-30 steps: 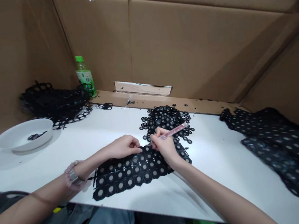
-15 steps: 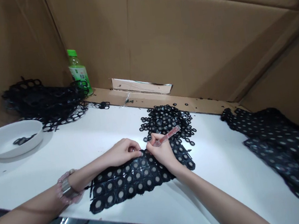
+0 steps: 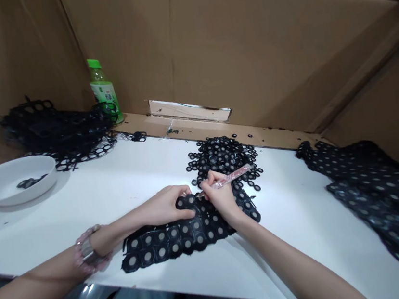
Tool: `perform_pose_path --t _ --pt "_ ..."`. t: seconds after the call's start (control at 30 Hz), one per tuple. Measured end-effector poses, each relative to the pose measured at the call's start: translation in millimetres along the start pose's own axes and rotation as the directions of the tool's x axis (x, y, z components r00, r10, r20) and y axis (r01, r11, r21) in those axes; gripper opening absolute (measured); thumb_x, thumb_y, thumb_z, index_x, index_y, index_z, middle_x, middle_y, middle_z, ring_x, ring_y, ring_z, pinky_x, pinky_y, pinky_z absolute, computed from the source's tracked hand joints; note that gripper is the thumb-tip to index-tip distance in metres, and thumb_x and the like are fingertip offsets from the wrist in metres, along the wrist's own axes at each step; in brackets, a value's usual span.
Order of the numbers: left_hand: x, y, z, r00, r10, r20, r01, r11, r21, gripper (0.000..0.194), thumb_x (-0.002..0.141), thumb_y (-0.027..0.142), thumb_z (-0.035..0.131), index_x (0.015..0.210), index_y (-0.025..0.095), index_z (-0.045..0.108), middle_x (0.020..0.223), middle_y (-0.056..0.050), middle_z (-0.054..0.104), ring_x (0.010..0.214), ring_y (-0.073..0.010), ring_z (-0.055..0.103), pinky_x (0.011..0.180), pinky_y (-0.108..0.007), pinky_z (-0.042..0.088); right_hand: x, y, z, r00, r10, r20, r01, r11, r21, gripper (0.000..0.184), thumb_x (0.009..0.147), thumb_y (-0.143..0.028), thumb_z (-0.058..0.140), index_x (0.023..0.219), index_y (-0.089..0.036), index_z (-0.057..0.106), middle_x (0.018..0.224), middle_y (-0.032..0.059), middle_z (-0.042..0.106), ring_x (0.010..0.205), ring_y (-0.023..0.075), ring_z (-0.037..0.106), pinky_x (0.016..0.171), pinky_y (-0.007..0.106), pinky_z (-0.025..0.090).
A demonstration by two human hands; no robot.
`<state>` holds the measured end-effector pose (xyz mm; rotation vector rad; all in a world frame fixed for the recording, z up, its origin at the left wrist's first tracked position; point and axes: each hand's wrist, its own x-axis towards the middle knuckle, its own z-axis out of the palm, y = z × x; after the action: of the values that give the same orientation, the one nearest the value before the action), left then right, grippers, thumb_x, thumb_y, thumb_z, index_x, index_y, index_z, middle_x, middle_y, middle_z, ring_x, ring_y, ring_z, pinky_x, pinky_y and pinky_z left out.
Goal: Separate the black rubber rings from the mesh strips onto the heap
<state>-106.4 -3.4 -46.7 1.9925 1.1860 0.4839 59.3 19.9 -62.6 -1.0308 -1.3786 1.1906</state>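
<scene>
A black sheet of joined rings with pale centres [image 3: 167,241] lies on the white table [image 3: 116,184] in front of me. My left hand [image 3: 166,207] is closed, pinching the sheet's far edge and lifting it slightly. My right hand [image 3: 220,198] is closed on a thin pink pen-like tool [image 3: 230,177], whose tip touches the sheet beside my left fingers. Just beyond my hands sits a pile of loose black rings [image 3: 222,159].
A white bowl [image 3: 10,180] with a few black pieces stands at the left. Behind it lies a heap of black ring webbing [image 3: 55,131] and a green-capped bottle [image 3: 104,91]. More black sheets [image 3: 378,185] are stacked at the right. Cardboard walls [image 3: 263,49] enclose the table.
My left hand has lifted the sheet's far edge and folded it up a little. The right hand with the tool shifted slightly right. The view drifted a bit.
</scene>
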Motion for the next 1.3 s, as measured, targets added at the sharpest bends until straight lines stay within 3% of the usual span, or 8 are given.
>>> perform_pose_path --t 0.2,0.57,0.87,0.97,1.1,1.2,1.3 --pt "0.7 -4.1 2.7 0.999 -0.018 -0.032 0.018 1.0 -0.003 0.025 0.068 0.031 0.06 0.088 0.018 0.054 0.079 0.001 0.059 0.076 -0.0176 0.054 0.07 -0.026 0.039 -7.8 -1.4 -3.7 0.995 -0.034 0.098 0.047 0.99 -0.136 0.026 0.06 -0.013 0.05 0.048 -0.021 0.029 0.043 -0.0082 0.033 0.04 0.0079 0.038 0.042 0.021 0.028" --pt "2.5 -10.0 7.3 0.999 0.015 -0.037 -0.021 0.987 -0.161 0.017 0.071 0.023 0.06 0.086 0.017 0.055 0.083 0.0 0.061 0.081 -0.0168 0.057 0.075 -0.026 0.041 -9.3 -1.7 -2.7 0.976 -0.126 0.18 0.181 0.924 -0.336 0.025 0.063 -0.013 0.049 0.049 -0.02 0.029 0.047 -0.0063 0.033 0.046 0.0088 0.033 0.047 0.023 0.026" --pt "4.2 -7.8 5.4 0.999 -0.042 0.007 0.042 0.943 -0.33 0.022 0.068 0.025 0.06 0.087 0.016 0.053 0.079 0.001 0.06 0.079 -0.0162 0.055 0.074 -0.027 0.04 -15.7 -1.3 -2.5 0.938 -0.194 0.286 0.293 0.885 -0.361 0.026 0.065 -0.009 0.045 0.05 -0.02 0.026 0.046 -0.0064 0.029 0.045 0.0085 0.03 0.046 0.023 0.023" --pt "2.9 -3.7 3.3 0.999 -0.028 0.029 0.035 0.964 -0.265 0.026 0.072 0.03 0.058 0.094 0.017 0.052 0.089 -0.001 0.061 0.086 -0.0177 0.055 0.079 -0.029 0.04 -12.1 -1.6 -4.2 0.961 -0.159 0.227 0.226 0.923 -0.312 0.026 0.064 -0.011 0.047 0.049 -0.021 0.028 0.046 -0.0065 0.031 0.045 0.0084 0.032 0.045 0.022 0.025" --pt "-1.5 4.2 2.8 0.998 -0.059 0.016 0.059 0.998 -0.001 0.044 0.07 0.047 0.058 0.102 0.018 0.054 0.101 -0.007 0.061 0.092 -0.0224 0.055 0.08 -0.03 0.039 -8.3 -2.1 -6.5 0.993 -0.056 0.105 0.069 0.99 -0.124 0.027 0.063 -0.015 0.05 0.05 -0.022 0.028 0.043 -0.0077 0.035 0.039 0.0084 0.039 0.042 0.022 0.028" --pt "-3.6 7.0 1.3 0.993 -0.115 -0.015 0.116 0.978 0.176 0.059 0.062 0.06 0.06 0.102 0.017 0.057 0.092 -0.008 0.063 0.083 -0.0246 0.057 0.07 -0.028 0.04 -9.0 -2.1 -8.1 0.995 -0.063 0.08 0.07 0.994 -0.083 0.026 0.064 -0.015 0.051 0.051 -0.022 0.029 0.042 -0.0083 0.036 0.038 0.008 0.039 0.04 0.021 0.028" --pt "-3.4 6.4 -3.1 0.992 -0.121 -0.022 0.123 0.974 0.188 0.061 0.061 0.061 0.06 0.104 0.018 0.057 0.095 -0.007 0.063 0.083 -0.0228 0.057 0.067 -0.025 0.039 -10.6 -1.7 -8.9 0.993 -0.109 0.051 0.114 0.988 -0.103 0.027 0.065 -0.015 0.051 0.051 -0.022 0.029 0.044 -0.008 0.037 0.039 0.008 0.04 0.04 0.021 0.029"
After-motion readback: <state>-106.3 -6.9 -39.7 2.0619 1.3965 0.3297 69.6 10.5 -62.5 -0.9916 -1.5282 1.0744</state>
